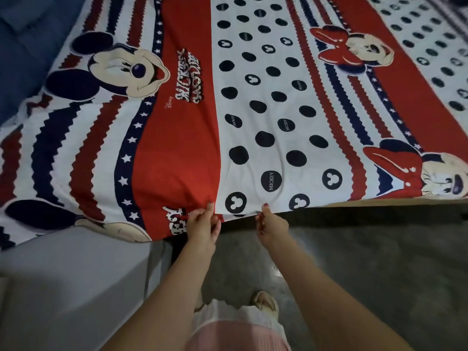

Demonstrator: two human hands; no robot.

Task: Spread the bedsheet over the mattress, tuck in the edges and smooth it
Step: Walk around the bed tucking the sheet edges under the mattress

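Bedsheet hiding mattress, hands' fingertips hidden under edge

One bedsheet across the frame, two hands at its lower-centre edge, two Mickey heads printed at left, two bowed Minnie heads at right, one foot at bottom centre

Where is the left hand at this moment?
In the head view, the left hand pinches the bedsheet's near edge, beside the right hand.
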